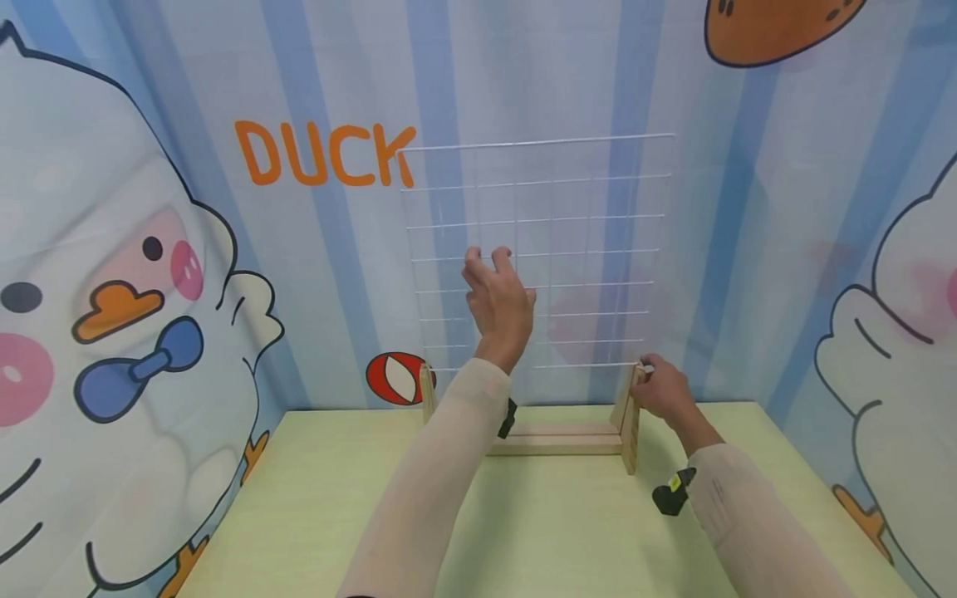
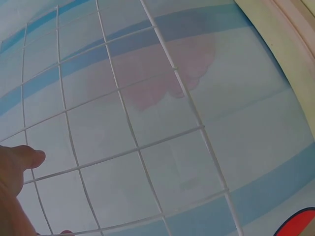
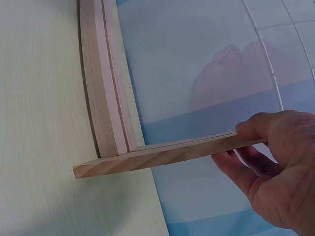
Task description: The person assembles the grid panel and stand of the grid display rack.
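A white wire grid panel (image 1: 591, 282) stands upright, its lower edge level with the tops of the posts of a wooden stand (image 1: 568, 446). My left hand (image 1: 499, 307) is at the middle of the grid, fingers bent at the wires. In the left wrist view the thumb (image 2: 32, 158) lies over the wires; most other fingers are out of frame. With thumb and fingers, my right hand (image 1: 665, 386) pinches the upper end of the stand's right post (image 3: 182, 151). Close to that grip, in the right wrist view, is the grid's thick edge wire (image 3: 276, 91).
The stand rests on a pale yellow table (image 1: 336, 498) near its back edge. Directly behind hangs a blue striped cloth (image 1: 553, 66) with duck prints and orange lettering. A red and white ball print (image 1: 395, 379) shows beside the left post (image 1: 428, 390).
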`<state>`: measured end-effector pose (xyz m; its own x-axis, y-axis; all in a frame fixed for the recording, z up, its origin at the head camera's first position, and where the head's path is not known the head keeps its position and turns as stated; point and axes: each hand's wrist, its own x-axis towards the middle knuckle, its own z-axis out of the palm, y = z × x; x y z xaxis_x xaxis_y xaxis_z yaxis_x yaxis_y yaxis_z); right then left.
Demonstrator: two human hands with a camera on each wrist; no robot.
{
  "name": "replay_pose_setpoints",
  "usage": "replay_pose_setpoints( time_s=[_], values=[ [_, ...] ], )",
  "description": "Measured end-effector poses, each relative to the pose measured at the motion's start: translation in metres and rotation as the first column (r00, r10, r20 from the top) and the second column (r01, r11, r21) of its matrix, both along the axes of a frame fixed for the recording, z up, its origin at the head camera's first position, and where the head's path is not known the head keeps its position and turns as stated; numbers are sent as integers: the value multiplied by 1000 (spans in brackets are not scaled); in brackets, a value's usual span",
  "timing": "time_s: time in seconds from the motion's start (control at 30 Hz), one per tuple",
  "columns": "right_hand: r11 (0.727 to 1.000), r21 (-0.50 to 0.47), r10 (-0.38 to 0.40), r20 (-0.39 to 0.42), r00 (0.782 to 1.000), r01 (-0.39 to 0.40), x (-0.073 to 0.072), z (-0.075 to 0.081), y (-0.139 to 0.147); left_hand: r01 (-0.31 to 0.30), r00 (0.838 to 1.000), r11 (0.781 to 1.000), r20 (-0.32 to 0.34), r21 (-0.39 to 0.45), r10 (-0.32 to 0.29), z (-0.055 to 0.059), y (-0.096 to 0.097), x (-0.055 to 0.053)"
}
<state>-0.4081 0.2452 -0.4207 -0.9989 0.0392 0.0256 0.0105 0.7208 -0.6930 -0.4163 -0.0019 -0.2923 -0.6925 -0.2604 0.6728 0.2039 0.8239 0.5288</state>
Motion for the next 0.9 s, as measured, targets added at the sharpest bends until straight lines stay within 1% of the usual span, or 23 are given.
replay_pose_setpoints(
  time_s=[0.1,0.33,0.5,0.6,0.73,0.9],
  values=[
    [1000,1,2,-9,1000,-2,-1,-1,0,3,1000,1000,-2,-2,-3,-1,0,-1],
    [1000,-19,-12,22,1000,12,-1,-1,0,-11,1000,1000,-1,-17,11,-4,2,-2],
    [1000,-10,-9,13,1000,10,0,1,0,3,1000,1000,-12,-8,-3,-5,2,-2],
    [1000,-7,-5,3,1000,5,2,3,-1,13,1000,1000,6,11,-13,-9,0,-2],
    [1000,-5,-8,7,1000,8,4,3,-2,15,999,999,37,30,-16,-18,-3,-2],
    [1000,-5,-16,16,1000,16,4,3,-2,32,999,999,34,41,-34,-26,-5,-3]
  ],
)
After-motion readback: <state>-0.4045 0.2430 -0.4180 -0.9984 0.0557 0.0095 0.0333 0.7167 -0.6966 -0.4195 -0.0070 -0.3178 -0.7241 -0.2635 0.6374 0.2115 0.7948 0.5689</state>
